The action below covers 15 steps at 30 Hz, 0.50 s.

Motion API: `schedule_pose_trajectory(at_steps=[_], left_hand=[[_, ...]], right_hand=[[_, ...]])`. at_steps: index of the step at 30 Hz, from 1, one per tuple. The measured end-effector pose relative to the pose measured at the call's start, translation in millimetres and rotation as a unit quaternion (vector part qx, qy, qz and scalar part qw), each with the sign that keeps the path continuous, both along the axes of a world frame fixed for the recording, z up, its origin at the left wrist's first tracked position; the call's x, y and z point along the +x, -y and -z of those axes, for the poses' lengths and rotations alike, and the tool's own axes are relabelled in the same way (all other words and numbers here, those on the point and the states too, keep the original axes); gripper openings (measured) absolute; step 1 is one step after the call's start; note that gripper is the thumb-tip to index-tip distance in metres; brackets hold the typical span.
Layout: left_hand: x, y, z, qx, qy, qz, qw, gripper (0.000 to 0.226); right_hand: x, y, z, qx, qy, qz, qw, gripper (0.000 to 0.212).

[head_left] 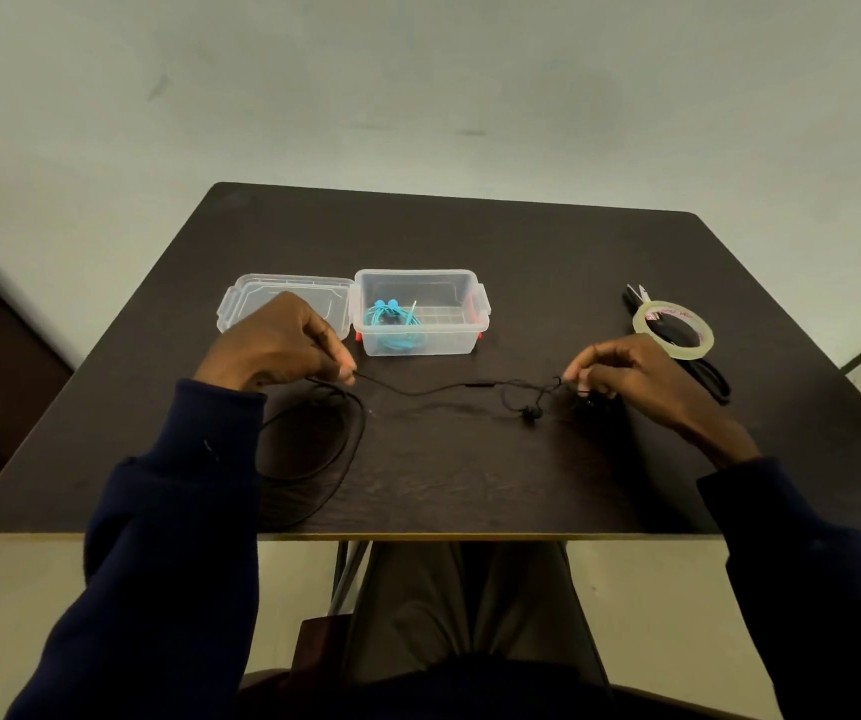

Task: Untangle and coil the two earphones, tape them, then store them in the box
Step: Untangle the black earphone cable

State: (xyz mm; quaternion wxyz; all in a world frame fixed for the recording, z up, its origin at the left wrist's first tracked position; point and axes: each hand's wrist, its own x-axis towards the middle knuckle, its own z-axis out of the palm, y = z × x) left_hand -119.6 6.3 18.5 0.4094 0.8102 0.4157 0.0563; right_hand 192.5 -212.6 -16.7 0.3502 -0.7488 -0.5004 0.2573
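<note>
A black earphone cable [433,391] stretches across the dark table between my hands. My left hand [282,345] pinches the cable at its left part, and loose loops of it lie below that hand. My right hand [625,371] pinches the tangled earbud end, and one earbud [531,414] hangs just left of it. The clear plastic box [472,283] stands open behind the cable with a coiled blue earphone [392,324] inside. Its lid [262,291] lies flat to the left, partly behind my left hand.
A roll of clear tape [673,330] lies at the right of the table on top of black scissors [711,376]. The table's [470,485] front edge runs just below my forearms. A dark chair edge shows at far right.
</note>
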Motion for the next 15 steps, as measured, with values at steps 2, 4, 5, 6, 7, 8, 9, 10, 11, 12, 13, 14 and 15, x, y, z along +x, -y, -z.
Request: schedule_pose_trajectory(at_steps=[2, 4, 5, 6, 7, 8, 9, 10, 11, 12, 13, 14, 15], left_hand=[[0, -1, 3, 0.007, -0.028, 0.001, 1.000, 0.015], [3, -1, 5, 0.010, -0.043, 0.002, 0.999, 0.020], [7, 1, 6, 0.016, -0.048, 0.001, 0.999, 0.024], [11, 3, 7, 0.019, -0.055, 0.000, 0.998, 0.029], [16, 8, 7, 0.022, -0.063, 0.005, 0.998, 0.033], [21, 14, 7, 0.028, -0.069, 0.014, 0.997, 0.038], [26, 21, 8, 0.039, -0.073, 0.029, 0.996, 0.042], [32, 28, 10, 0.055, -0.077, 0.049, 0.994, 0.047], [37, 34, 11, 0.072, -0.083, 0.069, 0.992, 0.052], [41, 40, 11, 0.082, -0.093, 0.087, 0.989, 0.056], [45, 45, 13, 0.084, -0.103, 0.105, 0.986, 0.059], [50, 50, 14, 0.080, -0.110, 0.121, 0.983, 0.062], [54, 54, 15, 0.073, -0.114, 0.137, 0.981, 0.063]], right_hand=[[-3, -2, -1, 0.038, 0.062, 0.027, 0.997, 0.029], [-12, -3, -4, 0.109, 0.146, 0.057, 0.982, 0.036], [-18, -3, -5, 0.146, 0.177, 0.063, 0.971, 0.034], [-25, -5, -5, 0.174, 0.198, 0.062, 0.963, 0.031], [-34, -5, -5, 0.188, 0.220, 0.057, 0.956, 0.032], [-43, -6, -4, 0.193, 0.248, 0.050, 0.948, 0.035], [-52, -8, -2, 0.197, 0.276, 0.040, 0.940, 0.037], [-59, -9, 1, 0.201, 0.301, 0.028, 0.932, 0.037], [-65, -11, 3, 0.202, 0.320, 0.012, 0.926, 0.033], [-71, -14, 7, 0.192, 0.327, -0.010, 0.925, 0.029], [-75, -17, 11, 0.169, 0.320, -0.031, 0.932, 0.028], [-77, -21, 16, 0.134, 0.306, -0.048, 0.941, 0.030], [-78, -25, 21, 0.094, 0.294, -0.056, 0.949, 0.034]])
